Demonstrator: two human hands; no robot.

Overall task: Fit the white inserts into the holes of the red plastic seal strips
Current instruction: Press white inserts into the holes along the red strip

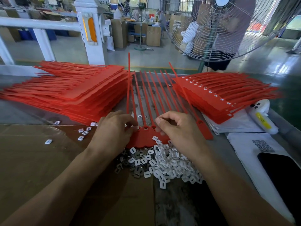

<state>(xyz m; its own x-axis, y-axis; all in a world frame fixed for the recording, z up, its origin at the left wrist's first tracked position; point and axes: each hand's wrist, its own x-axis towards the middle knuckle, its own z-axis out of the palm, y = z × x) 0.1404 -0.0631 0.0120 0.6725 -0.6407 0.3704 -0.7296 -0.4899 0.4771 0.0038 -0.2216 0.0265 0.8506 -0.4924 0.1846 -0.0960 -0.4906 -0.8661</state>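
Nearest us lies the heap of white inserts (164, 162) on the surface (24, 160), just below our hands. Our left hand (114, 129) pinches at the head of the red seal strip sheet (146, 137), its grip closed there, seemingly pressing an insert home. Our right hand (177, 128) has its fingers curled; whether its grip holds an insert we cannot tell. Unfilled strips (73, 92) are stacked left, filled ones (219, 95) right. We judge a tilted insert could jam or pop out, and a sweeping wrist could scatter the heap.
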